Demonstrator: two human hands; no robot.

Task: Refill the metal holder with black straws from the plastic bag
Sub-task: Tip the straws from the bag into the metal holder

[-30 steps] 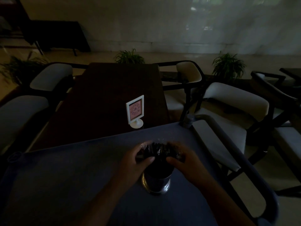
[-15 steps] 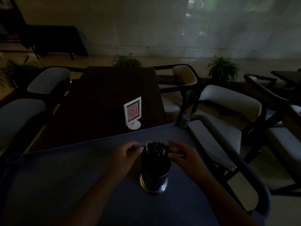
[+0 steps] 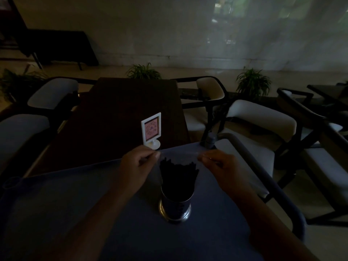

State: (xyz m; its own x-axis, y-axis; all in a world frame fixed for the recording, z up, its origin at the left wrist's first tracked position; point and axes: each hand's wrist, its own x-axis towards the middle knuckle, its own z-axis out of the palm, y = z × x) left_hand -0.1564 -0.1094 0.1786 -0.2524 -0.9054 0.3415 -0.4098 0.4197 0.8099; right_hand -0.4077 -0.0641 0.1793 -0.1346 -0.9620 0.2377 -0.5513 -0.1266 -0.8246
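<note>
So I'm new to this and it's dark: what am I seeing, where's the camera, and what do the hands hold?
No machine here: a person wears one camera on the head, looking down at their own hands. The left hand and right hand each pinch what seems a clear plastic bag, faint in the dim light, above black straws standing in a round shiny metal holder. It stands on a grey-blue cart top. Beyond is a dark wooden table with a small white-framed sign.
</note>
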